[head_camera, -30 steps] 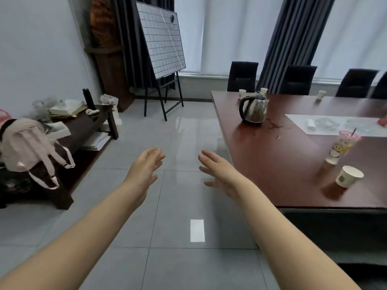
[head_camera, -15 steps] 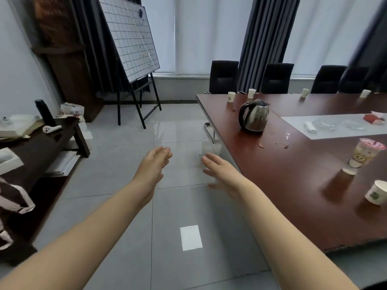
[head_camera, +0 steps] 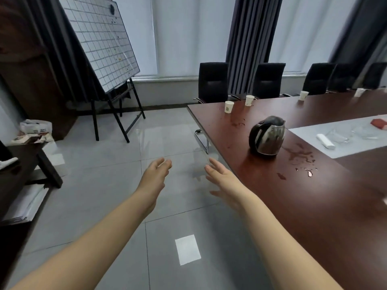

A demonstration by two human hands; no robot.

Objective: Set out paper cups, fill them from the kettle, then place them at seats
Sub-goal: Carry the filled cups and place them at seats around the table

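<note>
A steel kettle (head_camera: 267, 135) with a black handle stands on the dark red table (head_camera: 314, 195), near its left edge. Several paper cups line the far edge: one (head_camera: 229, 106) by the corner, another (head_camera: 249, 100) beside it, a third (head_camera: 303, 95) further right. Spilled water (head_camera: 301, 155) glistens to the right of the kettle. Both arms reach forward over the floor. My left hand (head_camera: 156, 174) is empty with straight fingers. My right hand (head_camera: 222, 178) is also empty, fingers spread, just left of the table edge and short of the kettle.
Black chairs (head_camera: 213, 81) stand along the far side of the table. A gridded whiteboard (head_camera: 100, 42) on an easel leans at the left. A low dark bench (head_camera: 18, 164) with papers sits at far left. A white sheet (head_camera: 339, 139) with clear items lies on the table.
The view has moved forward and turned right, so the kettle and far cups appear larger and nearer. The cups at the near right have left view. Both hands stay empty and outstretched.
</note>
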